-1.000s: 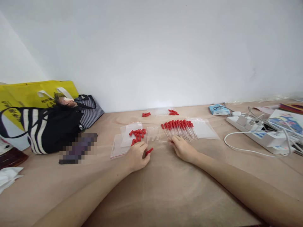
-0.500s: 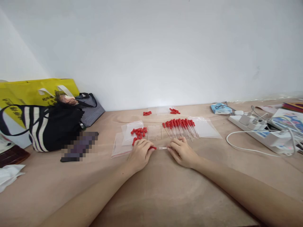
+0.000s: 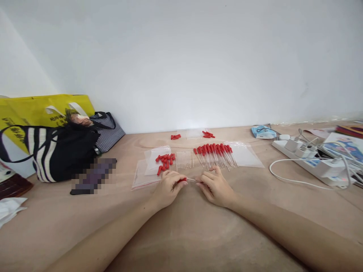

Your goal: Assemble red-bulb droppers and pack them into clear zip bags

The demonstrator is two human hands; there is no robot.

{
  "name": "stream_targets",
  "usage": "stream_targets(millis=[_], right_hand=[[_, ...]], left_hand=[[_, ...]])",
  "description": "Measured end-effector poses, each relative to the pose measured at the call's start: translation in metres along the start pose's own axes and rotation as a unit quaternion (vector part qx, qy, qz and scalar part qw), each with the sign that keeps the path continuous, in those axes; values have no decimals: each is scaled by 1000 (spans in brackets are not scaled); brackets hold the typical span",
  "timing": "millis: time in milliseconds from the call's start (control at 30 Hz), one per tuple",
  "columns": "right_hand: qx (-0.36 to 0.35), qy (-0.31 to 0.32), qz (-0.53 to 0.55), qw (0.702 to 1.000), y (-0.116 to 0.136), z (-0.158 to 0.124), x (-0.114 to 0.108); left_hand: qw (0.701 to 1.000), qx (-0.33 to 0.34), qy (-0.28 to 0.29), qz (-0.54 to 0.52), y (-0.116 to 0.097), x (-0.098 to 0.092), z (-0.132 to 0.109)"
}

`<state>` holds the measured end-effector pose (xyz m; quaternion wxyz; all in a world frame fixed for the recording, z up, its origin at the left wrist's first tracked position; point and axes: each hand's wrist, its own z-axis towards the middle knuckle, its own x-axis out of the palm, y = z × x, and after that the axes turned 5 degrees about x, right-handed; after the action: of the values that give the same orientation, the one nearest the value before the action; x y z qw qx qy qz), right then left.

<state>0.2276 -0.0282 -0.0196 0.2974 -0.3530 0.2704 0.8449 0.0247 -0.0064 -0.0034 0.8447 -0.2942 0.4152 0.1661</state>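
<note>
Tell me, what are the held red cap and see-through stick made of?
The red cap in the left hand looks like matte rubber: opaque, no shine. The clear tube in the right hand is see-through, so glass or hard plastic; I cannot tell which.

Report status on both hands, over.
Left hand pinches red cap. Right hand pinches clear tube; cap meets tube. Capped droppers, loose caps lie beyond, apart.

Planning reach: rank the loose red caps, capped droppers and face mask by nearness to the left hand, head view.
1. loose red caps, just beyond the left hand.
2. capped droppers, farther back and right.
3. face mask, far right near the wall.
</note>
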Motion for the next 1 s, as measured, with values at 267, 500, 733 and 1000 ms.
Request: stream_targets(millis=[267, 500, 733, 1000], right_hand=[[-57, 2, -5, 998, -5, 2, 2], [-118, 0, -86, 989, -7, 2, -1], [-102, -7, -45, 994, 1, 3, 4], [-69, 8, -33, 997, 4, 6, 9]], left_hand=[[999, 30, 7, 18, -3, -2, -2], [995, 73, 43, 57, -4, 1, -5], [990, 116, 50, 60, -7, 2, -6], [992, 96, 47, 61, -5, 2, -5]])
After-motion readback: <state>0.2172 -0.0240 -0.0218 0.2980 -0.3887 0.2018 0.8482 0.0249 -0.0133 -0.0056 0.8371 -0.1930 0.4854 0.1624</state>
